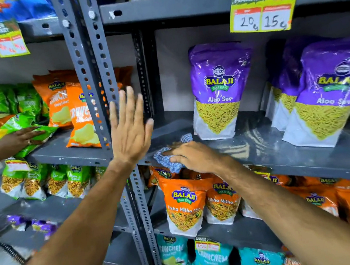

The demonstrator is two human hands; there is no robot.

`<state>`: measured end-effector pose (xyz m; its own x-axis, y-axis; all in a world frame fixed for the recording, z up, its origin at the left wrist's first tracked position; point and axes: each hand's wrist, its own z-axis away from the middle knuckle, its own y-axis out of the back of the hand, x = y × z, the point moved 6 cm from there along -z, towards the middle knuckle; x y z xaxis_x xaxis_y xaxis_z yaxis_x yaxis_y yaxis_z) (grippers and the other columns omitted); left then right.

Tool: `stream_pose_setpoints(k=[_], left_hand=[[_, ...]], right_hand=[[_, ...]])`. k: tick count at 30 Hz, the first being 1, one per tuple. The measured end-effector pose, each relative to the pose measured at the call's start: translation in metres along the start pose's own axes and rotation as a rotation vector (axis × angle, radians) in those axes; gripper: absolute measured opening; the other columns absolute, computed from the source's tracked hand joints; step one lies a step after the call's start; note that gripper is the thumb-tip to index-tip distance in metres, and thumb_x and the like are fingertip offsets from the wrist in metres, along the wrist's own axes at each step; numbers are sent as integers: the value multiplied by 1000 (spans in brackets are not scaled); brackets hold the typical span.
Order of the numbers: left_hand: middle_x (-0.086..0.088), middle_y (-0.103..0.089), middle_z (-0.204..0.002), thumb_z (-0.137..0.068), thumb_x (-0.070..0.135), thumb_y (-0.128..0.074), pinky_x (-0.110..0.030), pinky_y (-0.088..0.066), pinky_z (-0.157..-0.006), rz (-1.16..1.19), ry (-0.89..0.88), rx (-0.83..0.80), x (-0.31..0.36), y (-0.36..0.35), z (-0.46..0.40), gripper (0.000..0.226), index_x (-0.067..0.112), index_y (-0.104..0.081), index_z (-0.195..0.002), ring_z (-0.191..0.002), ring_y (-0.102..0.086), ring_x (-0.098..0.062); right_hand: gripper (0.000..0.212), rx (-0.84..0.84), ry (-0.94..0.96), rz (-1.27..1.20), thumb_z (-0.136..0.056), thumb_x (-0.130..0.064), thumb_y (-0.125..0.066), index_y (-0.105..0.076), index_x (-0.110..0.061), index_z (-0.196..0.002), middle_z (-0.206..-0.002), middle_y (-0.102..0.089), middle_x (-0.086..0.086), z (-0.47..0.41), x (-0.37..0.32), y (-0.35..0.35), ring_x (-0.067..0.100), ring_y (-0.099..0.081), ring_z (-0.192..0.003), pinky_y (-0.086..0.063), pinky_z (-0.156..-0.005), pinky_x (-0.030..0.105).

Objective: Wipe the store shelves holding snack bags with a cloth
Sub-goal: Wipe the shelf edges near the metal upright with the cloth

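My right hand [191, 156] presses a blue checked cloth [170, 158] onto the grey shelf [282, 147] beside Aloo Sev bags [217, 91]; left hand [130, 127] open, fingers spread.

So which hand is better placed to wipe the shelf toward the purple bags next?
The right hand. It already presses the blue checked cloth onto the grey shelf, beside the nearest Aloo Sev bag. The left hand is raised, open and empty, by the upright post.

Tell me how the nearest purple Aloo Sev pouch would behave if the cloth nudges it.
The pouch stands upright on a narrow base, so it would probably tip rather than slide. Its glossy film looks slippery. It seems light for its size, likely shifting easily if the cloth bumps it.
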<state>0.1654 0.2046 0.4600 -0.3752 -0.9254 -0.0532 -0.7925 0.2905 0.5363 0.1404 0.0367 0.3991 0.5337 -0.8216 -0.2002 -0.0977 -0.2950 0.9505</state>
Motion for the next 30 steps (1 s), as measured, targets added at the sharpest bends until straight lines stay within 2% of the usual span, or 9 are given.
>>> stream_pose_setpoints(k=[5, 9, 13, 15, 17, 19, 20, 25, 30], left_hand=[[-11, -4, -172, -108, 44, -23, -50, -9, -129, 118, -136, -218, 54, -23, 24, 65, 8, -16, -162, -160, -1, -26], [-6, -7, -172, -105, 53, -11, -47, -8, -130, 253, -28, -518, 74, -53, 48, 71, 12, -16, -162, -159, -3, -20], [-6, -6, -172, -100, 55, -3, -41, 1, -130, 254, -15, -707, 95, -68, 73, 77, 11, -12, -162, -159, 0, -20], [-6, -7, -172, -100, 57, -2, -42, 1, -130, 239, -7, -737, 99, -71, 78, 78, 11, -12, -162, -160, 0, -20], [-5, -7, -172, -104, 55, -7, -42, 0, -130, 236, 10, -759, 98, -73, 79, 72, 12, -11, -162, -160, -1, -20], [-4, -8, -172, -105, 54, -8, -42, 0, -130, 234, 14, -768, 98, -71, 79, 71, 13, -11, -163, -159, -2, -19], [-3, -8, -172, -103, 56, -6, -43, 0, -130, 235, 15, -765, 98, -70, 79, 73, 14, -12, -163, -159, -3, -19], [-2, -14, -172, -100, 57, -4, -44, -3, -130, 235, 24, -719, 99, -72, 80, 77, 15, -16, -162, -159, -7, -18], [-2, -15, -171, -100, 57, -5, -43, -2, -130, 242, 24, -711, 98, -72, 81, 77, 14, -17, -162, -159, -8, -18]], right_hand=[[28, -33, -76, -11, -102, -40, -50, -65, -18, -96, -101, -66, 5, 36, 30, 6, 29, -63, -97, -46, -77, 39], [33, -8, -127, -25, -102, -39, -51, -62, -32, -133, -144, -57, -5, 66, 59, 19, 18, -51, -133, -42, -108, 37], [38, 2, -246, -20, -100, -46, -47, -55, -40, -137, -147, -54, -8, 99, 92, 32, 20, -50, -136, -42, -110, 44], [36, 0, -300, 32, -101, -47, -46, -60, -37, -133, -137, -63, -6, 109, 107, 42, 26, -58, -126, -48, -102, 45], [27, -12, -367, 87, -101, -47, -44, -65, -40, -116, -111, -74, 1, 114, 116, 52, 32, -64, -106, -52, -88, 45], [25, 9, -378, 63, -101, -46, -43, -61, -38, -87, -80, -66, 0, 108, 115, 61, 32, -62, -86, -52, -77, 45], [27, 31, -377, 46, -101, -47, -42, -58, -34, -83, -77, -63, 1, 102, 111, 64, 31, -61, -82, -52, -74, 45], [28, 121, -271, 24, -102, -41, -46, -66, -28, -117, -111, -71, 2, 54, 65, 56, 27, -64, -99, -54, -80, 43], [29, 76, -304, 144, -102, -34, -52, -67, -27, -126, -129, -67, 3, 47, 65, 30, 31, -61, -115, -53, -90, 46]])
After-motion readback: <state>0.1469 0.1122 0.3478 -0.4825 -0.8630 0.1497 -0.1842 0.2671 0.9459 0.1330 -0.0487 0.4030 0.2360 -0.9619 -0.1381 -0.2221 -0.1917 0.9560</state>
